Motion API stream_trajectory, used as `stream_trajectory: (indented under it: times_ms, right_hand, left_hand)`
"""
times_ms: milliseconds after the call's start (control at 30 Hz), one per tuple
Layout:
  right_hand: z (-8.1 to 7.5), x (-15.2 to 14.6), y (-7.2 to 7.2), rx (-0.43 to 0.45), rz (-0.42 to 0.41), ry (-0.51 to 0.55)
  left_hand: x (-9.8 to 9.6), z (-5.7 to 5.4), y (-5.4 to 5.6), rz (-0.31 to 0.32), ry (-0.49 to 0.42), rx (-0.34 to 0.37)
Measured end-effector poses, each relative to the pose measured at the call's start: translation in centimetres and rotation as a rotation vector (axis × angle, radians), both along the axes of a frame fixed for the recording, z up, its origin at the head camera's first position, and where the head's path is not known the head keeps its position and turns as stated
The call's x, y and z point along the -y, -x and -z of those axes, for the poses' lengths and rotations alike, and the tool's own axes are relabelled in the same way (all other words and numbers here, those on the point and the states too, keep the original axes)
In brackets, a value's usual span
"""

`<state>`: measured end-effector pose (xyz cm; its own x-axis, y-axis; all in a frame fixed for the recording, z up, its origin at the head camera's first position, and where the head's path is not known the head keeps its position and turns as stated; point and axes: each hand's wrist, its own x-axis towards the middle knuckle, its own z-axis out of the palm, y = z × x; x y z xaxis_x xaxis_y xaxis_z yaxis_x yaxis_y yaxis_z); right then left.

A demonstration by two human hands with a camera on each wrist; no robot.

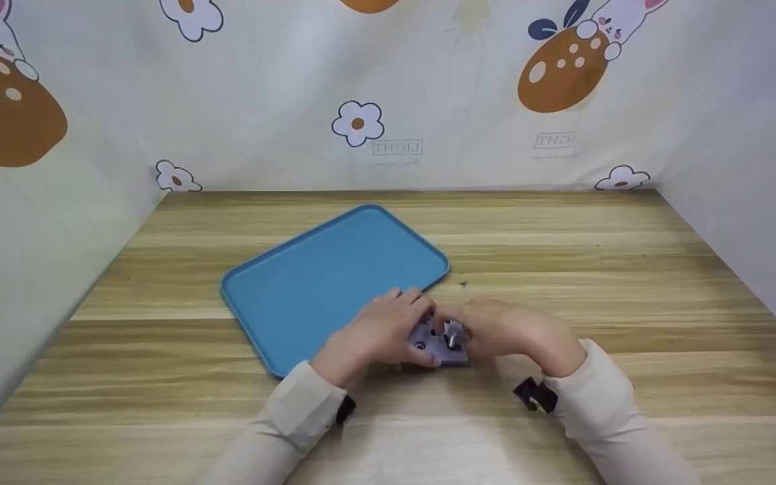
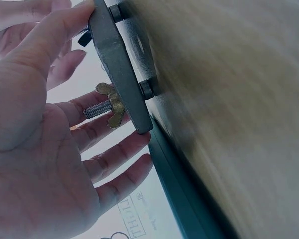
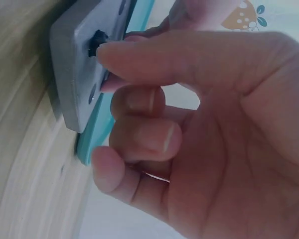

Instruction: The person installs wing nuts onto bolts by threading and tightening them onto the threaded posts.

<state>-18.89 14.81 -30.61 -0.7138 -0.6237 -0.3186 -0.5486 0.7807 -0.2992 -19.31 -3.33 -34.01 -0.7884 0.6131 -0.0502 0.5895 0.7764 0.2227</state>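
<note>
A grey metal plate (image 1: 443, 353) stands on the table between both hands, raised on bolt heads (image 2: 147, 89) that show beneath it in the left wrist view. My left hand (image 1: 384, 328) holds the plate by its edges, thumb on the near side and fingers on the far side. On one threaded bolt (image 2: 97, 109) sits a brass wing nut (image 2: 116, 105). My right hand (image 1: 506, 328) pinches a small black nut (image 3: 96, 43) on the plate's upper face, its other fingers curled. The nut's exact shape is partly hidden by the fingers.
A blue tray (image 1: 334, 283) lies at an angle behind and left of the plate, close to my left hand. The wood-grain table (image 1: 597, 269) is bordered by a patterned cloth (image 1: 280, 114) at the back and sides.
</note>
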Motion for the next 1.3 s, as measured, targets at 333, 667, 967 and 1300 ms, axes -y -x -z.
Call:
stream_trajectory:
  times_ms: [333,667,967,1300]
  right_hand:
    - [0.38,0.17,0.09,-0.039,0.089,-0.019]
    - [0.87,0.32,0.3,-0.042,0.114,-0.039]
    - [0.89,0.36,0.4,-0.076,0.069,-0.037]
    - [0.99,0.19,0.46,-0.09,0.02,-0.012]
  left_hand:
    - [0.03,0.04,0.1,-0.006,-0.008,0.008]
    - [-0.12,0.06,0.05,0.001,-0.013,0.001]
    - [-0.05,-0.01,0.07,-0.012,-0.007,0.016]
    - [-0.02,0.02,0.03,-0.009,-0.011,0.016]
